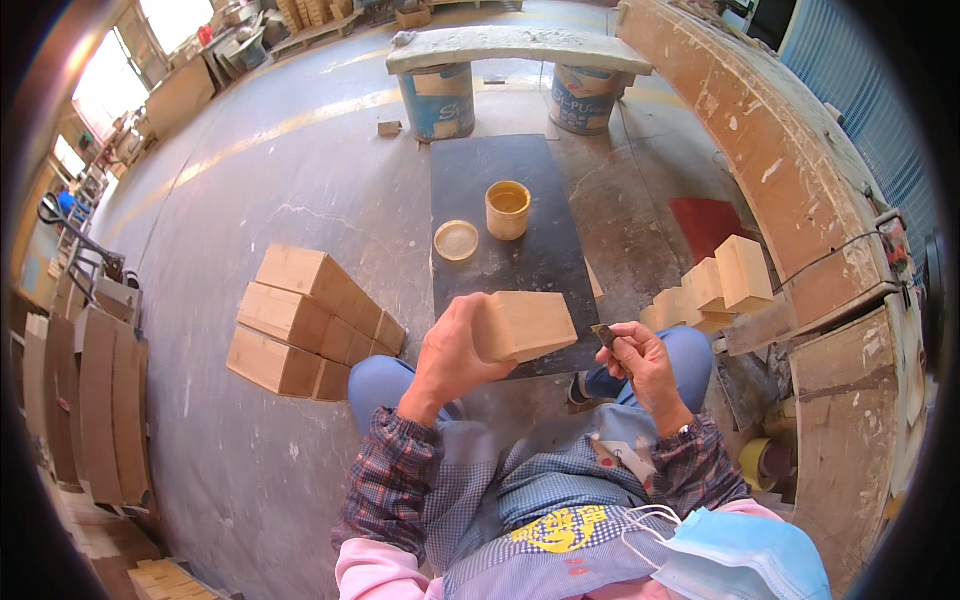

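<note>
My left hand (452,350) grips a pale wooden block (525,325), holding it up over my knees with one end facing me. My right hand (638,362) is closed around a small dark flat tool (606,335), its tip just right of the block. Ahead on the floor lies a dark mat (520,255) carrying an open yellow tub of glue-like paste (508,208) and its round lid (456,240) beside it.
A stack of similar wooden blocks (305,320) sits on the concrete floor to my left, and a smaller pile (720,285) to my right by a long wooden bench (790,160). Two blue-and-white buckets (438,100) support a slab ahead. Curved wooden panels (100,400) lean at far left.
</note>
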Demonstrator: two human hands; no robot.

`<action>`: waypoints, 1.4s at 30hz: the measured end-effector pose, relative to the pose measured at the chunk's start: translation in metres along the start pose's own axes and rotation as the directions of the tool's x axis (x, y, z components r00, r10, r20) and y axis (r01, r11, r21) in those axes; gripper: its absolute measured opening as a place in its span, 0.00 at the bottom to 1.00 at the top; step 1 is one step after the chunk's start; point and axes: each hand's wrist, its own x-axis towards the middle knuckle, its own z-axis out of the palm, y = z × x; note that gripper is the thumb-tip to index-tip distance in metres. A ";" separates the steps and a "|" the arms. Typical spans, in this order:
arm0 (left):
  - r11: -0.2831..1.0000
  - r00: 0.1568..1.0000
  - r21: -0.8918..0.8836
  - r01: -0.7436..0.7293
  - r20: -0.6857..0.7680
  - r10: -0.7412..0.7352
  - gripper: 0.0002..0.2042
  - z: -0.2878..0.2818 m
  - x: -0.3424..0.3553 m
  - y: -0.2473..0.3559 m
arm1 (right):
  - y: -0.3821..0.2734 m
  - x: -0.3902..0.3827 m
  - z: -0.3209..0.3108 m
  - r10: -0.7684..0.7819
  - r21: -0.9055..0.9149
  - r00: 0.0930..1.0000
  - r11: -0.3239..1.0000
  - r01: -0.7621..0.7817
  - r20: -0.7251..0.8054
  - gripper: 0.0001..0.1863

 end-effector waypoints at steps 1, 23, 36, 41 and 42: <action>0.999 1.000 0.035 -0.015 0.000 0.015 0.43 -0.001 0.000 0.007 | -0.002 -0.003 -0.001 -0.027 -0.038 0.999 0.999 0.026 -0.022 0.13; 0.574 0.950 -0.787 0.224 0.307 0.050 0.24 0.010 0.017 0.105 | 0.004 -0.009 -0.036 0.038 0.652 0.988 0.748 -0.126 0.148 0.36; 0.542 0.972 -0.814 0.211 0.234 -0.027 0.21 0.017 0.011 0.090 | 0.011 0.000 -0.025 0.115 0.666 0.975 0.715 -0.213 0.188 0.41; 0.536 0.971 -0.810 0.238 0.214 -0.108 0.23 0.025 0.020 0.083 | 0.010 0.001 -0.023 0.129 0.658 0.979 0.725 -0.203 0.160 0.41; 0.494 0.965 -0.829 0.264 0.226 -0.135 0.25 0.027 0.020 0.081 | 0.008 0.001 -0.022 0.136 0.658 0.981 0.728 -0.194 0.139 0.41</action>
